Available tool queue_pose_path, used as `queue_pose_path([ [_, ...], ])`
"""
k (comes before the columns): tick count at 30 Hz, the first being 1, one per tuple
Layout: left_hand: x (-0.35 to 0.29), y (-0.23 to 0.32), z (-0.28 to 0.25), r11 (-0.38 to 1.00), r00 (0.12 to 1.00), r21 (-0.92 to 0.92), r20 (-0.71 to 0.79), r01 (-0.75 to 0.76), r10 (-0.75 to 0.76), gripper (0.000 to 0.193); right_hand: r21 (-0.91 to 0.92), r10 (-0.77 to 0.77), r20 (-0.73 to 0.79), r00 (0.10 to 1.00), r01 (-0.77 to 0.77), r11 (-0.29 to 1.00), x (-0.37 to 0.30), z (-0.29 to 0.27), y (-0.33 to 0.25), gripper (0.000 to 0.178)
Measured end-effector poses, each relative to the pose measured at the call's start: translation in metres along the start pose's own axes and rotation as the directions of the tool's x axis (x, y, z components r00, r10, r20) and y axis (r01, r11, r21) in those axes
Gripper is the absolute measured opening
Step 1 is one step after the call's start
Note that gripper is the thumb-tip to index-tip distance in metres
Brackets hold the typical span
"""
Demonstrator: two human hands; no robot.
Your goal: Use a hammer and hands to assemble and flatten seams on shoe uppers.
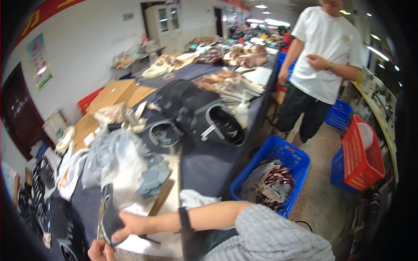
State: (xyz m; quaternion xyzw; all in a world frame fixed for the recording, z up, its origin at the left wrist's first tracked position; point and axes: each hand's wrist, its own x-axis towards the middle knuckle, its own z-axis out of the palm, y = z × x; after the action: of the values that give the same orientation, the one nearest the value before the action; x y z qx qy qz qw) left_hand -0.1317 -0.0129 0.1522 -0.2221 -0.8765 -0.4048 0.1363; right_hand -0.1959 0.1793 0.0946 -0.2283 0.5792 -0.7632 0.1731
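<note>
A dark grey curved piece of sheet material (112, 221) with a paler edge stands over the near end of the table. My right hand (133, 227) grips its right side, with the thumb pressed at the lower edge. My left hand (101, 251) pinches the same piece at its bottom end; most of that hand is cut off by the picture's edge. Beneath both hands lies a white board (167, 245). Just beyond them rest a brown wooden strip (161, 198), a pile of blue-grey cut pieces (154, 174) and a crumpled clear plastic bag (111, 161).
Black items with grey-rimmed openings (220, 124) sit farther up the dark-covered table (202, 167), beside a cardboard box (113, 93). On the floor to the right stand a blue basket (300, 174) of scraps and a red basket (363, 167). A person (324, 56) stands beyond.
</note>
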Motion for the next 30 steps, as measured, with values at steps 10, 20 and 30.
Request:
queue_pose_path([
  [10, 0.013, 0.010, 0.025, 0.999, 0.997, 0.028, 0.077, 0.024, -0.026, 0.006, 0.105, -0.197, -0.829, 0.523, 0.492, 0.864, -0.043, -0.080, -0.022, 0.084],
  [20, 0.006, 0.013, 0.032, 0.991, 0.995, 0.119, 0.072, 0.058, -0.067, 0.010, 0.323, -0.004, -0.666, 0.746, 0.293, 0.900, -0.035, -0.038, 0.011, 0.080],
  [30, -0.006, -0.029, 0.014, 0.951, 0.970, -0.275, -0.157, 0.139, -0.187, 0.005, 0.237, 0.021, -0.342, 0.940, 0.064, 0.969, -0.009, 0.017, 0.029, 0.055],
])
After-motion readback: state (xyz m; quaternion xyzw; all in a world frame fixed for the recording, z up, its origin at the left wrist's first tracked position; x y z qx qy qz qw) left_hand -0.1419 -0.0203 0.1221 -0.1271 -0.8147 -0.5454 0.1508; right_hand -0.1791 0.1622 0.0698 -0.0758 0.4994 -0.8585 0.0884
